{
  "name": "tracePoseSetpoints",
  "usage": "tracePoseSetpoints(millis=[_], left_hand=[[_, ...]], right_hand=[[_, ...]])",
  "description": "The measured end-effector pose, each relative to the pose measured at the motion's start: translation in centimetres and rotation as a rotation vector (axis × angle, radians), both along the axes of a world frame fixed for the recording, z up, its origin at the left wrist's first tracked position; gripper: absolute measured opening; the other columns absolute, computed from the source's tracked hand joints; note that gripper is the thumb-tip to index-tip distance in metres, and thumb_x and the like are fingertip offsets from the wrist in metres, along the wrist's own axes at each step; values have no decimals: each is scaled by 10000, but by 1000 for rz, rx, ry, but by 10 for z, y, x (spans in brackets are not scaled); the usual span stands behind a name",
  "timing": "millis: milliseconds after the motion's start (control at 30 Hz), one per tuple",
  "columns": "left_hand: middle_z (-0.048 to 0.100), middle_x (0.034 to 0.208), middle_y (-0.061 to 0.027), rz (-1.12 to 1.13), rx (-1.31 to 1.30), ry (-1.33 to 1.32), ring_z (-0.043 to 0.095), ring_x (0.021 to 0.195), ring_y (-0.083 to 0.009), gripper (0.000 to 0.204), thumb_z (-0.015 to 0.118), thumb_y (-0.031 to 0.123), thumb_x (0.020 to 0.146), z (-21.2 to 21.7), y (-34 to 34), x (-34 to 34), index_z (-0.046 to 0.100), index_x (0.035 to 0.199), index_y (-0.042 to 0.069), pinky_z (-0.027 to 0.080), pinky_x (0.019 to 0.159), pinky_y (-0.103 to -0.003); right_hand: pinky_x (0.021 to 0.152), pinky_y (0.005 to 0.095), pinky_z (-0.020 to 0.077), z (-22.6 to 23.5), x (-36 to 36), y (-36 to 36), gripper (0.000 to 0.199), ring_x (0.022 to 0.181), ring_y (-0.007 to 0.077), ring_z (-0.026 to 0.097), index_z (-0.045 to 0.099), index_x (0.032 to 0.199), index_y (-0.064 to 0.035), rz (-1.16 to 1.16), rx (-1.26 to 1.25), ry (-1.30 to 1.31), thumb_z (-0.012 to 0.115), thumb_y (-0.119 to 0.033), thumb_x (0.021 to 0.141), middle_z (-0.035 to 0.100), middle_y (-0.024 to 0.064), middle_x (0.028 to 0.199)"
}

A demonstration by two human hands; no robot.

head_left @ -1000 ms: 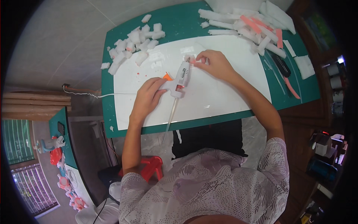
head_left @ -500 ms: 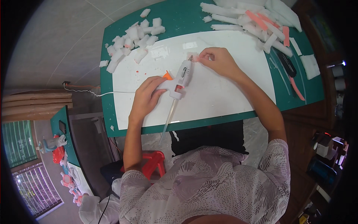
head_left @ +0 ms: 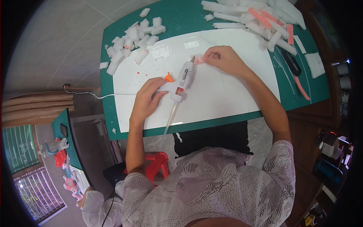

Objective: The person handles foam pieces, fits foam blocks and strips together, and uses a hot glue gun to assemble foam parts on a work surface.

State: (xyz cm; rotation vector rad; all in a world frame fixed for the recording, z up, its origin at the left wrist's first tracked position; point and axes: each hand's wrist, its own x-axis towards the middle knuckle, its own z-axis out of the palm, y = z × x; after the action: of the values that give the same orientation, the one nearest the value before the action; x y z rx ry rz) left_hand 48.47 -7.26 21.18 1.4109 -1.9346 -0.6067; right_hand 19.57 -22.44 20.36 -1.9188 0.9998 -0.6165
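Observation:
My left hand point(head_left: 146, 99) is wrapped round the handle of a white hot glue gun point(head_left: 184, 75) with an orange trigger or tab at its side. A clear glue stick point(head_left: 171, 118) sticks out of its back end, toward me. The gun's nozzle meets the near left edge of a small pink-and-white fluffy piece point(head_left: 199, 59) on the white board. At that piece's right edge, the fingertips of my right hand point(head_left: 226, 60) are closed in a pinch; the exact grip is partly hidden by the fingers.
Small white foam chunks point(head_left: 132, 34) lie at the far left of the white board point(head_left: 223, 102). White and pink strips point(head_left: 261, 20) are heaped far right, near a black-and-pink tool point(head_left: 293, 64) and clear sticks. A white cord point(head_left: 117, 94) runs left. Someone's white sleeve point(head_left: 92, 204) shows lower left.
My right fingertips have shifted slightly right, so more of the pink-and-white piece shows. My left hand and the glue gun have hardly moved. At lower left, the other person's arm has moved.

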Motion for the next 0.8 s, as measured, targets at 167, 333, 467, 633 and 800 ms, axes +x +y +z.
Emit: tracePoseSetpoints(millis=[167, 333, 467, 633, 800], left_hand=[[624, 1220, -157, -36, 24, -44, 635, 1073, -326, 360, 700, 25, 846, 1, -2, 5, 640, 1201, 39, 522, 884, -348], [604, 1259, -164, -82, 11, -118, 624, 1101, -334, 360, 690, 33, 859, 6, -7, 7, 635, 1215, 49, 519, 899, -354], [594, 1266, -161, -91, 63, -108, 619, 1106, -335, 355, 684, 34, 866, 8, -10, 7, 632, 1216, 47, 516, 903, -355], [598, 1253, -160, -101, 36, -132, 617, 1104, -334, 345, 682, 33, 867, 6, -11, 7, 633, 1208, 34, 514, 902, -360], [604, 1225, -162, -109, -11, -152, 614, 1093, -334, 356, 691, 24, 847, 6, -11, 10, 639, 1199, 24, 511, 903, -360]], right_hand=[[629, 268, 450, -6, -1, 0, 197, 671, 119, 536, 713, 894, -3, -2, 1, -10, 710, -184, 818, 628, 42, 732], [644, 276, 459, -8, 3, 1, 202, 685, 143, 555, 732, 926, -20, -74, -70, -10, 712, -196, 828, 655, 68, 776], [644, 284, 466, -5, 4, 2, 212, 679, 158, 563, 738, 938, -22, -103, -115, 23, 717, -204, 831, 660, 80, 773], [623, 281, 442, -10, 6, 1, 188, 663, 149, 529, 747, 947, -33, -118, -172, 24, 692, -180, 845, 651, 78, 769], [631, 300, 460, -14, 9, -3, 195, 669, 171, 561, 745, 944, -42, -121, -197, 47, 689, -203, 848, 667, 82, 776]])
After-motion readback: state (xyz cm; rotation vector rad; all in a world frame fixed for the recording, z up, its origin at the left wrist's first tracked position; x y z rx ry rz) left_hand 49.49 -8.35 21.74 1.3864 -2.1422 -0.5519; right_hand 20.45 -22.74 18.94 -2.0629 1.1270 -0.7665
